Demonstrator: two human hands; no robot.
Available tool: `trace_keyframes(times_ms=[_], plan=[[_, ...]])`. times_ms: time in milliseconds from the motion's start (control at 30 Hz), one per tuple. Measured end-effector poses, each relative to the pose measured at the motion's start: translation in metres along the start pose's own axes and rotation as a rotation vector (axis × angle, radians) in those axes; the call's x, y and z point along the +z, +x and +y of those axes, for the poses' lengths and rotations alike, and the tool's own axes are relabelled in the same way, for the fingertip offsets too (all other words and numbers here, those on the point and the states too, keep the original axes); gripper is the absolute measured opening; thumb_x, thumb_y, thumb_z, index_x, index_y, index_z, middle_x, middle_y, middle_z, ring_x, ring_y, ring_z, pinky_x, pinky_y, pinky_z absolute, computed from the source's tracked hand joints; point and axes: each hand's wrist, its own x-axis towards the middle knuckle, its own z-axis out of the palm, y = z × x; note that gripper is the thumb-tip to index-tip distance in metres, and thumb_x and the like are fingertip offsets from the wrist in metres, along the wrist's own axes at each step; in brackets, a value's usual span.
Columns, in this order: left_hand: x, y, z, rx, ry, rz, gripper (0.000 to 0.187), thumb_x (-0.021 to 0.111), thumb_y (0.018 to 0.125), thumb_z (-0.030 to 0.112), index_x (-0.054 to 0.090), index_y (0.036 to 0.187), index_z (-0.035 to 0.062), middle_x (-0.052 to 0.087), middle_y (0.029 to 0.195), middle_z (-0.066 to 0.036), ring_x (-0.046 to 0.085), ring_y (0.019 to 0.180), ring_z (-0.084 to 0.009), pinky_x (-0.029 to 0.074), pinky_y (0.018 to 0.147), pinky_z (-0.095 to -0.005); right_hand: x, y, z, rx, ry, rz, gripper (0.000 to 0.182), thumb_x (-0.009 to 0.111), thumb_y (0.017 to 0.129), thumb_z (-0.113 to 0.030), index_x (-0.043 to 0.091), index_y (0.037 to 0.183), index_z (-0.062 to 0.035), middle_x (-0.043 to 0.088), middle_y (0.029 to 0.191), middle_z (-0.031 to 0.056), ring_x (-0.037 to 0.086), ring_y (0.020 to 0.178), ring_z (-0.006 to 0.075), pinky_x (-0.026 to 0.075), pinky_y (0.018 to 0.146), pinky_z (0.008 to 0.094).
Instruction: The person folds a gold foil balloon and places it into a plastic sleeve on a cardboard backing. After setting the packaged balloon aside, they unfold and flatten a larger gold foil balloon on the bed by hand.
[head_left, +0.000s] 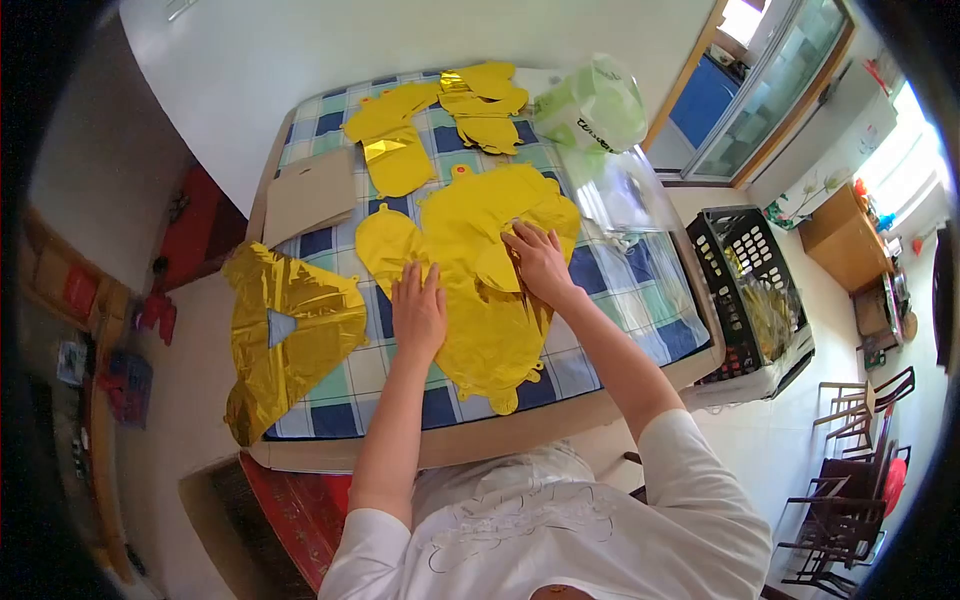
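Observation:
Several flat, uninflated gold foil balloons lie on the checked tablecloth. A large foil balloon (485, 345) is spread out in the middle, with folded and overlapping parts. My left hand (418, 312) rests palm down on its left side, fingers stretched out. On its upper right, my right hand (540, 265) presses on a folded flap, the fingers apart and slightly bent; its thumb is hard to make out. Beside the left hand, a shiny crinkled gold foil balloon (320, 320) with a small opening hangs over the table's left edge.
More gold foil balloons (400, 170) lie at the back of the table. A cardboard sheet (312, 195) is at the left, a green-white plastic bag (595, 110) and clear plastic packaging (620, 195) at the back right. A black crate (735, 260) stands right of the table.

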Motion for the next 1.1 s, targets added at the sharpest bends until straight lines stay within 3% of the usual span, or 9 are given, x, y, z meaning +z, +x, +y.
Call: trace_keyframes(times_ms=[300, 400, 600, 900, 1100], plan=[[-0.007, 0.002, 0.005, -0.026, -0.041, 0.042, 0.038, 0.047, 0.098, 0.023, 0.05, 0.132, 0.0056, 0.043, 0.141, -0.018, 0.034, 0.137, -0.0321, 0.026, 0.112, -0.0502, -0.018, -0.016, -0.002, 0.053, 0.169, 0.159, 0.041, 0.05, 0.085, -0.001, 0.056, 0.125, -0.0091, 0.051, 0.135, 0.0131, 0.042, 0.13, 0.0325, 0.028, 0.109, 0.0544], [-0.022, 0.011, 0.016, 0.057, -0.018, 0.055, 0.038, 0.045, 0.1, 0.025, 0.049, 0.133, 0.0073, 0.042, 0.144, -0.015, 0.032, 0.138, -0.031, 0.025, 0.113, -0.0493, -0.016, -0.033, 0.0, 0.06, 0.174, 0.152, 0.041, 0.049, 0.085, -0.001, 0.055, 0.125, -0.0084, 0.052, 0.134, 0.0136, 0.043, 0.129, 0.0331, 0.028, 0.109, 0.0544], [-0.003, 0.025, 0.043, 0.192, 0.052, -0.227, 0.039, 0.042, 0.1, 0.027, 0.049, 0.135, 0.0097, 0.041, 0.146, -0.011, 0.031, 0.14, -0.0264, 0.019, 0.116, -0.049, -0.016, -0.037, -0.006, 0.041, 0.022, 0.046, 0.049, 0.048, 0.083, 0.001, 0.054, 0.13, -0.0124, 0.048, 0.137, 0.0147, 0.039, 0.133, 0.0318, 0.028, 0.11, 0.0535], [0.007, 0.022, 0.044, 0.21, -0.051, -0.179, 0.04, 0.043, 0.1, 0.028, 0.05, 0.135, 0.0103, 0.039, 0.148, -0.01, 0.031, 0.14, -0.0258, 0.02, 0.115, -0.0495, -0.019, -0.039, -0.01, 0.02, 0.06, 0.068, 0.053, 0.049, 0.081, 0.001, 0.055, 0.131, -0.0162, 0.047, 0.138, 0.015, 0.037, 0.135, 0.031, 0.026, 0.111, 0.0533], [0.007, 0.022, 0.041, 0.224, -0.003, -0.201, 0.041, 0.042, 0.1, 0.026, 0.048, 0.136, 0.0078, 0.039, 0.147, -0.011, 0.031, 0.14, -0.0272, 0.023, 0.114, -0.0495, -0.018, -0.04, -0.008, -0.104, 0.041, 0.052, 0.047, 0.052, 0.081, 0.0, 0.064, 0.122, -0.0183, 0.049, 0.139, 0.0131, 0.039, 0.134, 0.0304, 0.026, 0.111, 0.053]])
